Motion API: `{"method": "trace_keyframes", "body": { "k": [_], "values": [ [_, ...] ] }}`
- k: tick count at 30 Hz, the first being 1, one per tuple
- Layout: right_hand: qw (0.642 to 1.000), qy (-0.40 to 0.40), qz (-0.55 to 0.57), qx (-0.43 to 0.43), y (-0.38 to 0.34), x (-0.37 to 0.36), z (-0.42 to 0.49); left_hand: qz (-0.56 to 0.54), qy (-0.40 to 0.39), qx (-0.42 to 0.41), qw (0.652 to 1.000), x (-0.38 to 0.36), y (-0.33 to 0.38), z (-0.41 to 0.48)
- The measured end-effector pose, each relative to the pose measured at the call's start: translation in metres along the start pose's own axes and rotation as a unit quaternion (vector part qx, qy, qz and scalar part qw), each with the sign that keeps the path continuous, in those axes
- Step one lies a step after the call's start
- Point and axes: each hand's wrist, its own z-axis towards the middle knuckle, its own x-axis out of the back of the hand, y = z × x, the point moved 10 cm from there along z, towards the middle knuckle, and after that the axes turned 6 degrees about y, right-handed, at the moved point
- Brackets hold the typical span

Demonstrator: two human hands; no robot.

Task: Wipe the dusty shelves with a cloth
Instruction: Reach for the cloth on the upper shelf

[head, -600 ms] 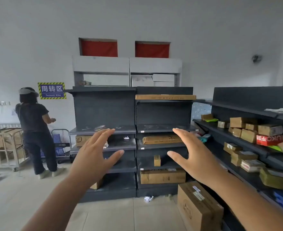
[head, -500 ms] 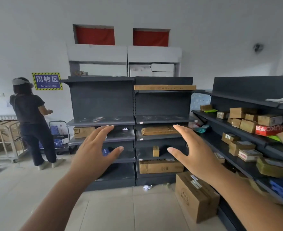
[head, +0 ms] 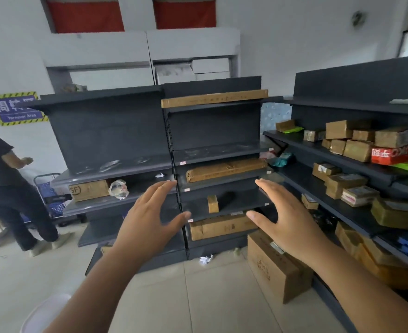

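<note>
Both hands raised, empty: left hand (head: 147, 219) and right hand (head: 291, 219) had fingers spread, palms facing dark shelves (head: 116, 169) straight ahead, far. Dust smears on middle shelf. Cloth not visible.

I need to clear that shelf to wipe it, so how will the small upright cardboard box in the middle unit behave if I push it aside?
The small box stands on a narrow end, taller than wide, so a push near its top would probably tip it. It looks light for its size. Pushed low, it should slide along the smooth dark shelf.
</note>
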Motion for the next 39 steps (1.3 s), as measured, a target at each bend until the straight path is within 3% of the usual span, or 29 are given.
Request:
{"method": "trace_keyframes", "body": {
  "k": [13, 19, 31, 39],
  "values": [
    [0.998, 0.013, -0.038, -0.051, 0.163, -0.036, 0.156, -0.053, -0.044, -0.027, 0.997, -0.168, -0.007, 0.198],
    [0.987, 0.057, -0.100, -0.115, 0.251, -0.030, 0.202, -0.118, -0.063, -0.097, 0.986, -0.266, 0.010, 0.302],
    [0.910, 0.140, -0.267, -0.285, 0.410, 0.076, 0.246, -0.248, -0.148, -0.266, 0.920, -0.456, 0.156, 0.461],
    [0.861, 0.216, -0.344, -0.306, 0.534, 0.192, 0.287, -0.281, -0.135, -0.326, 0.892, -0.553, 0.263, 0.530]
  ]
}}
